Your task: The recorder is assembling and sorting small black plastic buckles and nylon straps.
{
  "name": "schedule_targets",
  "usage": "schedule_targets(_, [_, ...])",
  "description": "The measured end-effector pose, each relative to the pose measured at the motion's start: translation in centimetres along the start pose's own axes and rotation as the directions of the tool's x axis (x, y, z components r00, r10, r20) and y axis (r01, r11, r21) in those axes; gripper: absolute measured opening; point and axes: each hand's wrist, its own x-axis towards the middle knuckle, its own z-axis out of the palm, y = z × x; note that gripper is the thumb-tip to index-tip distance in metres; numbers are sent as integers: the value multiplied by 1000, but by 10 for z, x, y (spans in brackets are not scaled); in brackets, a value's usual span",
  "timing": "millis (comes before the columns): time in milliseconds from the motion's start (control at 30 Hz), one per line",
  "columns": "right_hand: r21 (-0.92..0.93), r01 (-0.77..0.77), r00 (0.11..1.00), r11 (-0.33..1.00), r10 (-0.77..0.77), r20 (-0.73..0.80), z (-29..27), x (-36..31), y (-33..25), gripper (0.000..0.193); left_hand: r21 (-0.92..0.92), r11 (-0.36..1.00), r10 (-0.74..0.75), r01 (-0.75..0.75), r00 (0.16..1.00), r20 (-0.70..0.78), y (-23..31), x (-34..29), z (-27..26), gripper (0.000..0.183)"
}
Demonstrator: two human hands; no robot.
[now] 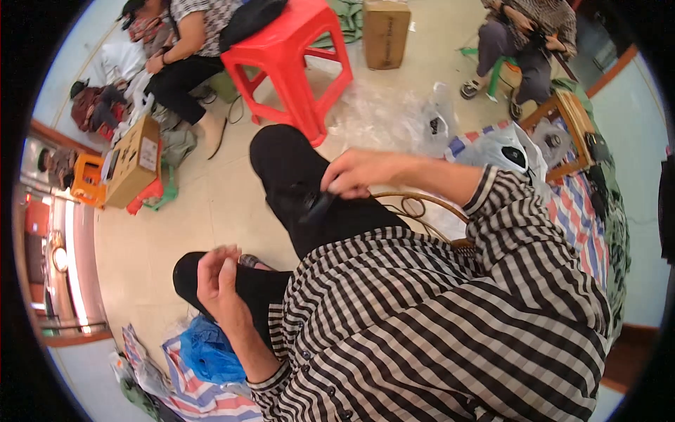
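Over my right thigh, my right hand (360, 173) is closed on a small dark thing (321, 208); motion blurs it, and its kind cannot be made out. Black material (292, 199) lies bunched on the black trousers just beside it, hard to tell apart from the cloth. My left hand (221, 281) is raised above my left thigh, thumb up and fingers loosely bent and apart. Nothing shows in it.
A red plastic stool (281, 46) with a black item on top stands ahead. Clear plastic bags (387, 116) litter the floor near a cardboard box (385, 35). A blue bag (209, 352) lies at lower left. Two people sit working, far left and far right.
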Motion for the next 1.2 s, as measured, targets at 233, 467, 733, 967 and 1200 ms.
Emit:
schedule_targets(233, [-1,-193,879,981,172,-444,-89,-122,88,23,11,987,-158,160,980,-118,-40,-20,-71,14])
schedule_targets(467, [242,-498,638,833,541,-548,-70,-192,228,28,192,938,-125,290,797,-591,-55,-42,-174,17])
schedule_targets(733, [-298,-197,974,934,150,-172,-111,32,203,25,216,680,-470,700,644,-604,-138,-249,-212,11])
schedule_targets(967, [-333,-44,997,942,61,38,-94,164,166,23,292,552,-461,781,577,-674,-133,-291,-195,27])
schedule_targets(1200, [-220,-116,993,969,116,-10,-90,126,188,22,282,581,-438,763,585,-682,-144,-264,-208,26])
